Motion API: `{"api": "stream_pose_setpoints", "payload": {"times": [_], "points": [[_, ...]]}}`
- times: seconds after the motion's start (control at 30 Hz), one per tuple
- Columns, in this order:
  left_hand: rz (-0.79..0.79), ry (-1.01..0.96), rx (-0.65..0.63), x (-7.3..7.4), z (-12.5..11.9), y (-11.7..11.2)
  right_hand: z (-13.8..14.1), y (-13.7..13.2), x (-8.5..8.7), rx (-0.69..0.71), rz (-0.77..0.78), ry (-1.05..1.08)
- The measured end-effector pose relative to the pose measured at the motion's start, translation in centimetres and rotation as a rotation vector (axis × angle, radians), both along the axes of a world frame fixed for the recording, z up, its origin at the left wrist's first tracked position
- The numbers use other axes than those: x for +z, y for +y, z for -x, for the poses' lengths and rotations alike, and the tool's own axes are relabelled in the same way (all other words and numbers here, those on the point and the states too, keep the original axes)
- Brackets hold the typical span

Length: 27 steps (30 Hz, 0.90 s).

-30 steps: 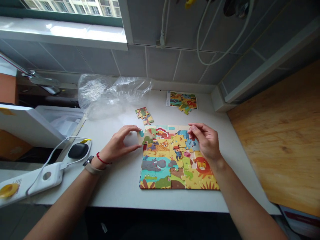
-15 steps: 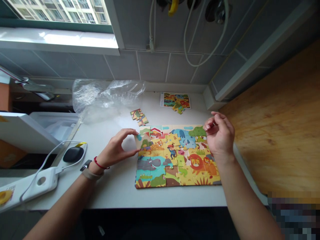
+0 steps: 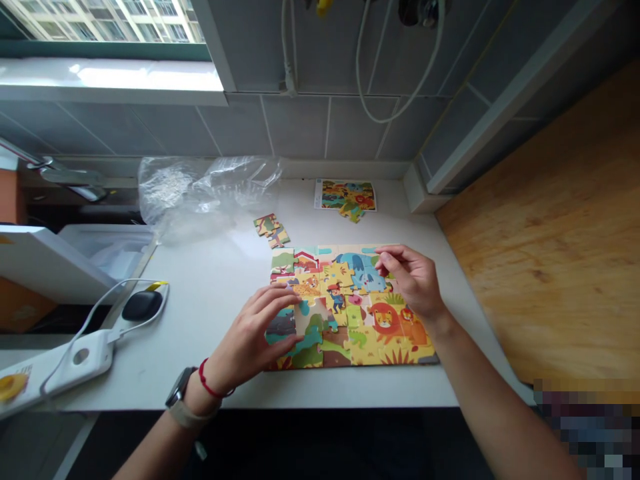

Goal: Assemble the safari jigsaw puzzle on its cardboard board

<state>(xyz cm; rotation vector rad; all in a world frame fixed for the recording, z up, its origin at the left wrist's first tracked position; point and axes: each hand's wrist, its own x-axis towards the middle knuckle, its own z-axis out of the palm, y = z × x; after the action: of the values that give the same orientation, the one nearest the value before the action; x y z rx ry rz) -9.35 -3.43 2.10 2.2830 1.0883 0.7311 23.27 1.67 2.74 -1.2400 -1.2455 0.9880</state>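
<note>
Logging jigsaw puzzle point(image 3: 385, 320) as mostly laid, small loose pieces point(image 3: 267, 227) left just beyond its top edge near a picture card point(image 3: 345, 197), left hand point(image 3: 255, 337) fingers spread on its lower left, right hand point(image 3: 413, 280) fingertips at its upper right, grasp unclear.

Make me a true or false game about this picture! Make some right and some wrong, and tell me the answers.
1. The left hand wears a red string bracelet. True.
2. The right hand holds the plastic bag. False: it is over the jigsaw puzzle, and the bag lies beyond the puzzle.
3. A few loose pieces lie outside the puzzle. True.
4. The black oval case sits on the wooden board. False: it lies to the left of the puzzle.
5. The puzzle shows a lion. True.
</note>
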Motion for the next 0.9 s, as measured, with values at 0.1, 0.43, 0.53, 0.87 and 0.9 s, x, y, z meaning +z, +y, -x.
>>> {"api": "stream_pose_setpoints", "payload": {"times": [0.1, 0.43, 0.53, 0.87, 0.9], "points": [[0.036, 0.016, 0.014, -0.7, -0.7, -2.0, 0.3, -0.1, -0.3, 0.031, 0.013, 0.01], [0.026, 0.071, -0.055, -1.5, -2.0, -3.0, 0.9, -0.3, -0.5, 0.067, 0.048, 0.023], [0.029, 0.074, -0.059, -1.5, -1.8, -3.1, 0.9, -0.3, -0.6, 0.073, 0.05, 0.024], [-0.008, -0.127, 0.226, -1.9, -2.9, -5.4, 1.1, -1.0, -0.7, 0.349, 0.116, -0.068], [-0.015, -0.154, 0.259, -1.9, -3.2, -5.7, 1.3, -1.3, -0.5, 0.466, 0.144, -0.096]]}}
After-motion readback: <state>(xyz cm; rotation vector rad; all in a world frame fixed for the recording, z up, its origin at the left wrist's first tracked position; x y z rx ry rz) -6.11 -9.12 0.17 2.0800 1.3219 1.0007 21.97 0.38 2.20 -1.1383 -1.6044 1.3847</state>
